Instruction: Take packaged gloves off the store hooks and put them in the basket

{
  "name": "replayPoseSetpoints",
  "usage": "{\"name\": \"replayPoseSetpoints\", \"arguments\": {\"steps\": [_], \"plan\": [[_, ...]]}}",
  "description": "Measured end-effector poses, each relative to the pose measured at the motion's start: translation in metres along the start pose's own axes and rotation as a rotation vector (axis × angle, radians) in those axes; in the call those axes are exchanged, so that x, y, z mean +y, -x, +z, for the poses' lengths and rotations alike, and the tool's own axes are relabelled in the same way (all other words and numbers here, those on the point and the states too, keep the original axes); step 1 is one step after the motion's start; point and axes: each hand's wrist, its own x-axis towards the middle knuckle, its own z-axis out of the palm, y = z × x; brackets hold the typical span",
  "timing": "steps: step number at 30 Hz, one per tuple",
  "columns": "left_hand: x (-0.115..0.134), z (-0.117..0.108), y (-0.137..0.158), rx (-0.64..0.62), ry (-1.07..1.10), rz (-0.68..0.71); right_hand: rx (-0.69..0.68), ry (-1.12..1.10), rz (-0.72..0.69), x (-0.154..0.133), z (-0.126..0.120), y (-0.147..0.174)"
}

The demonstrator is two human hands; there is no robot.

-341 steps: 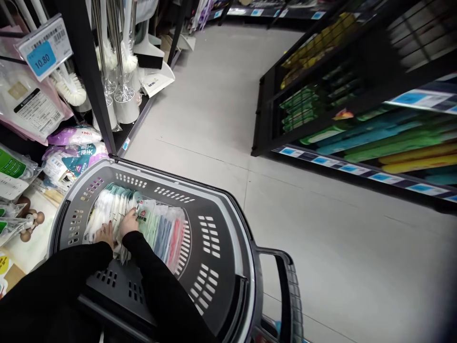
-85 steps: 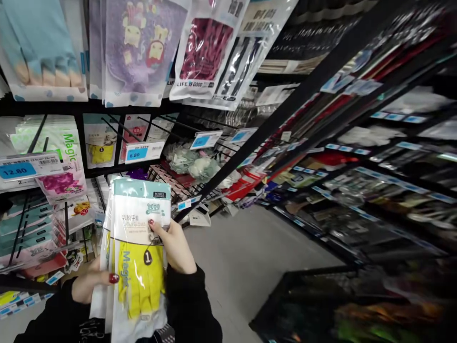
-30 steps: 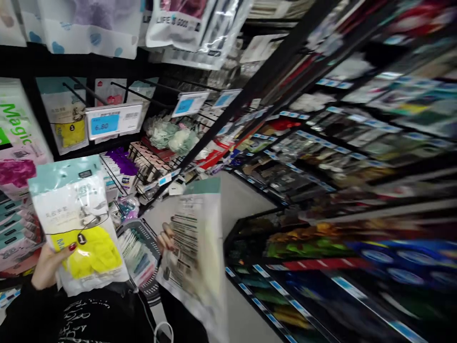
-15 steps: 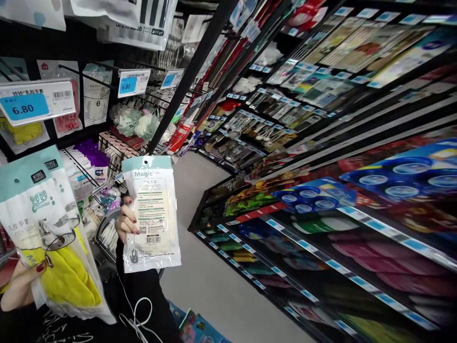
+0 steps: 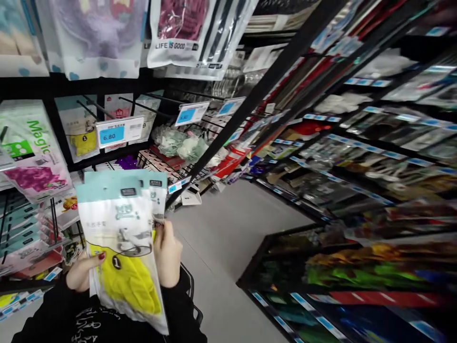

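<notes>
My left hand (image 5: 84, 272) grips the lower left side of a pack of rubber gloves (image 5: 134, 274), thumb on its front. This pack is white with a teal top, and yellow gloves show through its clear lower part. Behind it stands a second pack of rubber gloves (image 5: 159, 190), mostly hidden, its teal top and a strip of yellow showing at the right. My right hand (image 5: 168, 255) is closed on the right edge of that rear pack, its fingertips out of sight behind the front one. The two packs overlap before my chest.
More glove packs (image 5: 81, 128) hang on hooks behind a price tag (image 5: 119, 132) reading 6.80. At left hangs a pink and green pack (image 5: 37, 152). A black shelf post (image 5: 250, 102) slants across the middle. Grey floor (image 5: 217, 257) separates this rack from the blurred shelves at right.
The right pack has turned from its printed back to its front and slid behind the left pack. Both hands have come together, and the view has swung left.
</notes>
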Motion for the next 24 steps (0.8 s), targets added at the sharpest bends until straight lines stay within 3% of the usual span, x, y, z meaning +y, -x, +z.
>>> {"name": "replayPoseSetpoints", "arguments": {"steps": [4,7,9,13,18,21,24], "plan": [[-0.004,0.001,-0.001,0.042,-0.030,0.039,-0.249,-0.252,-0.015,-0.004,-0.004,0.004],[-0.004,-0.003,0.001,0.011,-0.110,0.094,-0.198,-0.363,-0.063,-0.002,-0.013,0.004],[-0.003,-0.006,0.003,-0.026,-0.176,0.130,-0.191,-0.340,-0.093,-0.005,-0.018,0.006],[-0.001,-0.007,0.005,-0.053,-0.228,0.158,-0.346,-0.216,-0.074,-0.013,-0.014,0.013],[0.002,-0.011,0.004,0.023,-0.210,0.173,-0.243,-0.401,0.033,-0.007,-0.006,0.015],[0.005,-0.016,0.003,0.112,-0.166,0.163,-0.186,-0.539,0.165,-0.001,-0.013,0.009],[0.009,-0.022,0.003,0.166,-0.153,0.152,-0.127,-0.690,0.203,0.006,-0.021,0.000]]}}
